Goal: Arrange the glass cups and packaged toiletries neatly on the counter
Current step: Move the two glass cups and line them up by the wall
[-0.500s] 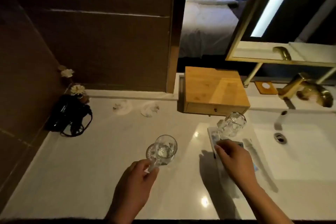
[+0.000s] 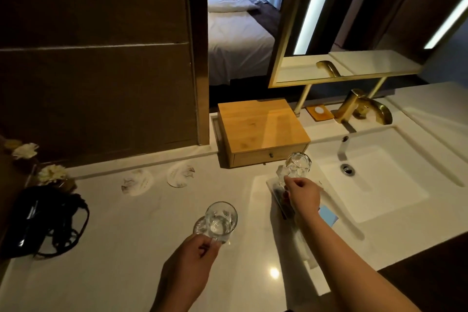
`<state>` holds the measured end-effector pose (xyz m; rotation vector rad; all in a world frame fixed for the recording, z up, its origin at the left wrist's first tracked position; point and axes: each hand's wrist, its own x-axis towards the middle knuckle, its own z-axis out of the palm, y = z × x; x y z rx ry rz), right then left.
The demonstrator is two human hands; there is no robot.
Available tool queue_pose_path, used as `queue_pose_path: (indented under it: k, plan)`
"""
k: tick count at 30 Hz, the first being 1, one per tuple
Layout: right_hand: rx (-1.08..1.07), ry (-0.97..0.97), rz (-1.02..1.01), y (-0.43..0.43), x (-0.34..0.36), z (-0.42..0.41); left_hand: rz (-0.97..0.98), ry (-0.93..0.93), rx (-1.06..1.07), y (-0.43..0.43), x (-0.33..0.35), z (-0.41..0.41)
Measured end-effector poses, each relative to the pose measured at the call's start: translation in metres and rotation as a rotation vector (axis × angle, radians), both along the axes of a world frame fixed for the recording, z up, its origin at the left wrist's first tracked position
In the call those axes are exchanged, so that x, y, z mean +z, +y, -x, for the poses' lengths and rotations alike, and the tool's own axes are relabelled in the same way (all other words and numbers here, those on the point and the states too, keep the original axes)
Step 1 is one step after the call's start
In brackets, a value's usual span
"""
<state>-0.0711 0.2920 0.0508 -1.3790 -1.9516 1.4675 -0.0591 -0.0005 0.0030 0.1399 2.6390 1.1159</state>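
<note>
Head view, left hand [image 2: 187, 266] fingers gripping tilted glass cup [image 2: 219, 220], mouth toward camera, right hand [image 2: 304, 195] fingers pinching second glass [image 2: 297, 166].

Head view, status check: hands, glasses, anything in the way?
Left hand grips a glass cup above the counter. Right hand at second glass, over packaged toiletries. Two coasters unobstructed.

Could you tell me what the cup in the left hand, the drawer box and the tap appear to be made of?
The cup looks like clear glass: the counter shows through it. The drawer box seems light wood or bamboo, with visible grain. The tap looks like metal with a brushed gold finish.
</note>
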Motion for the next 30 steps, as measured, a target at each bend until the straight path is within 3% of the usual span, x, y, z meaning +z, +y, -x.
queue_pose_path:
  k: [10,24,27,30]
  plan:
    - [-0.193,0.081,-0.001,-0.013,-0.009,0.027,-0.108,-0.064,0.011,0.000,0.004,0.013]
    - [-0.177,-0.020,-0.304,0.014,-0.014,0.009,-0.179,-0.122,0.092,0.002,0.006,0.021]
    - [-0.220,0.061,-0.172,0.031,-0.001,-0.004,-0.191,-0.123,0.119,0.005,0.008,0.020]
    - [-0.337,0.323,0.243,0.035,0.020,-0.012,-0.201,-0.114,0.143,0.005,0.008,0.021]
